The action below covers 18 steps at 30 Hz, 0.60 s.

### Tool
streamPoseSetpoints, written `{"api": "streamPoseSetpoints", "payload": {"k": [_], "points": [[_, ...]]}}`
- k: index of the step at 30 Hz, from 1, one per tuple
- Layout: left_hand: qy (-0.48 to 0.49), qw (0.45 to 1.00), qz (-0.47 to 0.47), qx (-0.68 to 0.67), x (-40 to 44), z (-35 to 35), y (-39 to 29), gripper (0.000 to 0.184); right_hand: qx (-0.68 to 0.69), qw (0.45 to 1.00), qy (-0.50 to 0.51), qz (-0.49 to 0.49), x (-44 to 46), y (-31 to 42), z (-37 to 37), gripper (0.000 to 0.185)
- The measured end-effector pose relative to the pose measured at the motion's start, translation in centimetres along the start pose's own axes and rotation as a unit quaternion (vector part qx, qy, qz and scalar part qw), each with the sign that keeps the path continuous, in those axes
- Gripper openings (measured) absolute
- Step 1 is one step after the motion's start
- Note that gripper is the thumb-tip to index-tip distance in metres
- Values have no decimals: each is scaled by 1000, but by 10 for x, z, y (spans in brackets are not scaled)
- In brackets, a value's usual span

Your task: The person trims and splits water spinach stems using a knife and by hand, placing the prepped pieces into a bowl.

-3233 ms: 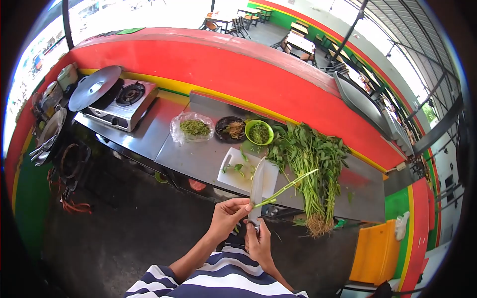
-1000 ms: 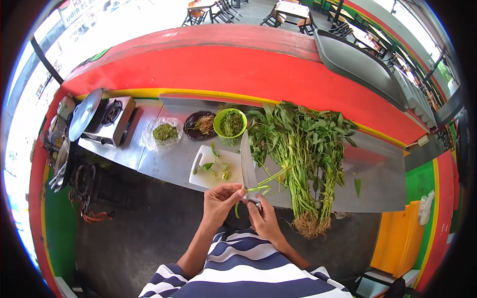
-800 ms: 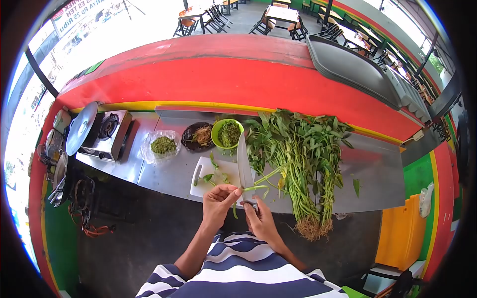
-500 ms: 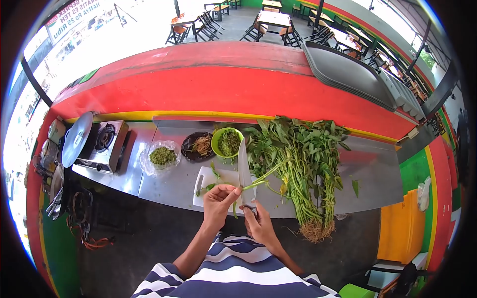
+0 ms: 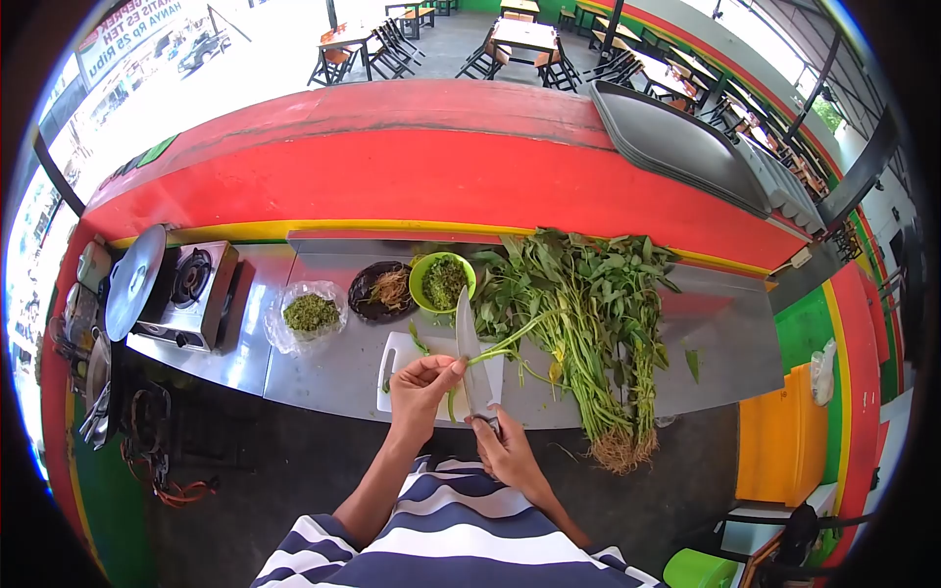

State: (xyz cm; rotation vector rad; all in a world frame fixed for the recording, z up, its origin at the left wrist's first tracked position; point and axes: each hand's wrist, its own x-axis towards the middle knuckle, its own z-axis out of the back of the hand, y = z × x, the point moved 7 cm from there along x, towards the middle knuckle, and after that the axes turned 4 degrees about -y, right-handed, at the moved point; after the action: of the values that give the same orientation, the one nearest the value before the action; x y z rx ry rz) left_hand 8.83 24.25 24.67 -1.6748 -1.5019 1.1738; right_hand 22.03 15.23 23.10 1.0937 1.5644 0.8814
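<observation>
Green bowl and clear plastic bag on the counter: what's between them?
A dark dish holding stringy brown scraps lies between the green bowl and the clear plastic bag, in the head view.

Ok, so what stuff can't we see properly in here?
All in the head view:
Knife: handle partly hidden by the right hand.
Stem: the part gripped is hidden by the left hand.
Board: partly behind the left hand and knife.
Bowl: bottom buried under greens.
Shirt: cut off by the bottom edge.

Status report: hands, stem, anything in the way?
Left fingers pinching stem. Right fingers gripping knife, blade pointing forward. Greens crowding stem's far end.
</observation>
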Motion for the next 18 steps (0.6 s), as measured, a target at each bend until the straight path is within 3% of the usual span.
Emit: {"api": "streamPoseSetpoints", "payload": {"k": [9, 14, 18], "points": [[109, 993, 7, 35, 3, -8, -7, 13, 21, 999, -34, -2, -3, -1, -2, 23], [104, 993, 45, 23, -3, -10, -9, 38, 14, 999, -39, 14, 2, 1, -3, 23], [129, 990, 56, -11, -5, -4, -4, 43, 14, 999, -46, 9, 5, -1, -2, 23]]}}
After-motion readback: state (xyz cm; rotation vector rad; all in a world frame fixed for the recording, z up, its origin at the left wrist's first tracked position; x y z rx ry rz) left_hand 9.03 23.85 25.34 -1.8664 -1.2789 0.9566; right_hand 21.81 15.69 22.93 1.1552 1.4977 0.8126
